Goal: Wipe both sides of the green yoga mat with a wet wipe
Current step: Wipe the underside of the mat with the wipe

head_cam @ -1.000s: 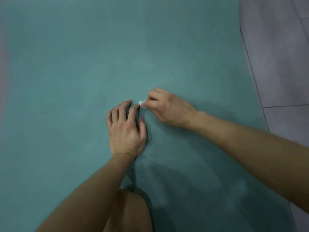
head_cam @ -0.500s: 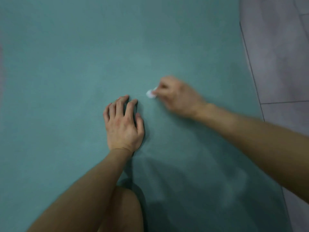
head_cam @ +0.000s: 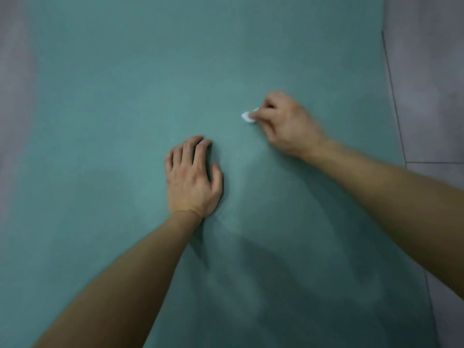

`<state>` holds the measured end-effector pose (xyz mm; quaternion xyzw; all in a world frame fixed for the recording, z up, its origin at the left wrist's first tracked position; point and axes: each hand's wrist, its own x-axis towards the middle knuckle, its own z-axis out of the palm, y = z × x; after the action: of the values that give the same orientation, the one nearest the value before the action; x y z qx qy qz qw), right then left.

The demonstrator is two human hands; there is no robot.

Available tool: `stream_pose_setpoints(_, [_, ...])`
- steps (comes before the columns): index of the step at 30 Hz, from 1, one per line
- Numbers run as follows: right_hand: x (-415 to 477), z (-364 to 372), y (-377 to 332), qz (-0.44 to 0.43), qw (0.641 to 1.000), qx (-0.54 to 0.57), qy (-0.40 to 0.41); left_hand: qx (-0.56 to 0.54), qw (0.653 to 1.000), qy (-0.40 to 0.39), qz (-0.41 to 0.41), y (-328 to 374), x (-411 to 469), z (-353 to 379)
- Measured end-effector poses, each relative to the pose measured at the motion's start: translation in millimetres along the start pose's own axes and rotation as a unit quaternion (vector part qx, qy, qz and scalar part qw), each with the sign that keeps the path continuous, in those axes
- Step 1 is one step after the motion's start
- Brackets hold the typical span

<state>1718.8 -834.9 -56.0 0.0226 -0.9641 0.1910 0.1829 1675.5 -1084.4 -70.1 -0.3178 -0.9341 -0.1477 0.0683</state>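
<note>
The green yoga mat [head_cam: 113, 109] lies flat on the floor and fills most of the head view. My left hand [head_cam: 192, 179] rests palm down on the mat near its middle, fingers straight and close together. My right hand [head_cam: 286, 124] is further out and to the right, its fingers curled round a small white wet wipe [head_cam: 248, 116] that it holds against the mat. Only a bit of the wipe shows past the fingertips.
Grey floor tiles [head_cam: 426, 96] run along the mat's right edge, and a strip of floor [head_cam: 12, 96] shows at the left. Damp, darker patches show on the mat near the bottom right.
My right hand has slid the wipe away from my left hand, up and to the right across the mat. My left hand has stayed planted. My knee has left the view.
</note>
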Motion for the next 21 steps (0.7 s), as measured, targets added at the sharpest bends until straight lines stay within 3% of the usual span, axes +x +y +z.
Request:
stream_pose_setpoints(1, [0,-10,25,0.088,0.995,-0.029,0.027,0.002,1.0,0.0,-0.007,0,0,0])
stream_pose_setpoints(3, [-3,-22,60,0.293,0.951,-0.051,0.085,0.027,0.999,-0.003,-0.032,0,-1,-1])
stream_pose_setpoints(4, [-1,-19,60,0.363,0.925,-0.045,0.103,0.047,0.998,-0.006,-0.048,0,-1,-1])
stream_pose_setpoints(5, [4,-9,48,0.375,0.919,-0.036,0.114,0.063,0.996,-0.006,-0.063,1,0,-1])
stream_pose_setpoints(6, [10,3,24,0.335,0.936,-0.021,0.106,0.069,0.995,-0.007,-0.074,1,0,-1])
stream_pose_setpoints(8, [15,32,-43,0.124,0.991,0.04,0.016,0.06,0.995,-0.014,-0.076,0,-3,-3])
stream_pose_setpoints(10, [11,43,-89,-0.079,0.992,0.063,-0.073,0.031,0.997,-0.043,-0.064,-6,-5,-9])
stream_pose_setpoints(11, [13,40,-87,-0.122,0.987,0.056,-0.09,0.009,0.996,-0.074,-0.049,-12,-4,-15])
stream_pose_setpoints(12, [20,34,-73,-0.123,0.987,0.04,-0.093,-0.015,0.993,-0.112,-0.04,-20,-2,-23])
stream_pose_setpoints(14, [42,22,-26,-0.004,0.998,-0.009,-0.057,-0.009,0.984,-0.171,-0.055,-42,2,-41])
stream_pose_setpoints(17, [56,16,33,0.275,0.96,-0.052,0.024,0.028,0.927,-0.314,-0.206,-69,10,-56])
stream_pose_setpoints(18, [56,24,26,0.307,0.95,-0.048,0.037,0.021,0.901,-0.358,-0.243,-73,11,-55])
stream_pose_setpoints(20, [53,49,-21,0.232,0.972,-0.004,0.025,0.007,0.874,-0.412,-0.258,-75,15,-50])
stream_pose_setpoints(21, [47,59,-56,0.143,0.989,0.04,-0.003,0.005,0.868,-0.425,-0.256,-74,16,-51])
